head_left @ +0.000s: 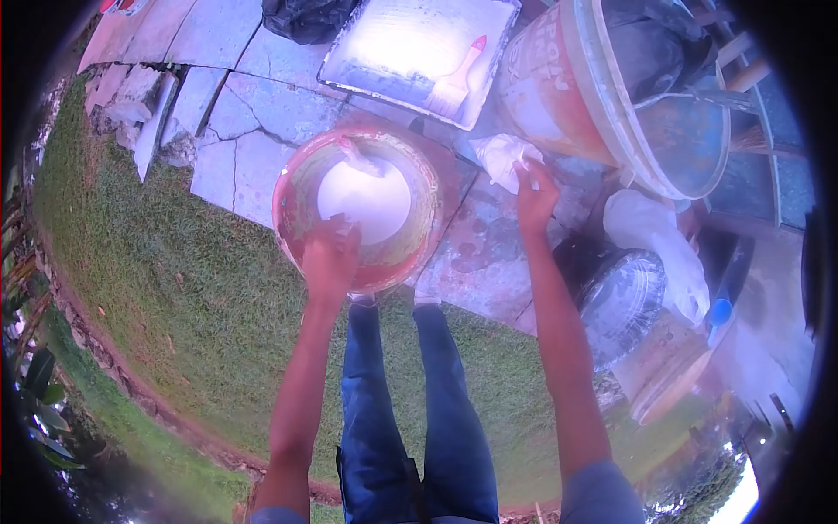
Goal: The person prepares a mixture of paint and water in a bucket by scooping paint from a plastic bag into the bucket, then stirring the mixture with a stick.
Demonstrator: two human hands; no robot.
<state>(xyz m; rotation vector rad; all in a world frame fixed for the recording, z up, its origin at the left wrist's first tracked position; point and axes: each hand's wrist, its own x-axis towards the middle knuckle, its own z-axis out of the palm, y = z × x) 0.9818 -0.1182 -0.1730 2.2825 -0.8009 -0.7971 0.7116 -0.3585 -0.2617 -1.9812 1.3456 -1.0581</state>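
Note:
A round reddish bucket (430, 205) with a caked inner wall holds white liquid (371, 196). A pinkish, paint-smeared piece (353, 155) lies at the liquid's far edge. My left hand (332, 249) is over the bucket's near left rim, its fingers curled together above the inside; what they hold, if anything, I cannot make out. To the right of the bucket, my right hand (535, 188) pinches a crumpled white plastic bag (502, 160) between thumb and fingers. The bag hangs over the paving.
Beyond the bucket lies a paint tray (393, 83) with a red-tipped brush (456, 83) in it. A large paint-stained bucket (559, 87) leans at the right. Nearer are a clear plastic tub (624, 306), a white bag (655, 236) and a blue spoon-like piece (720, 312). Cracked paving (249, 105) borders grass.

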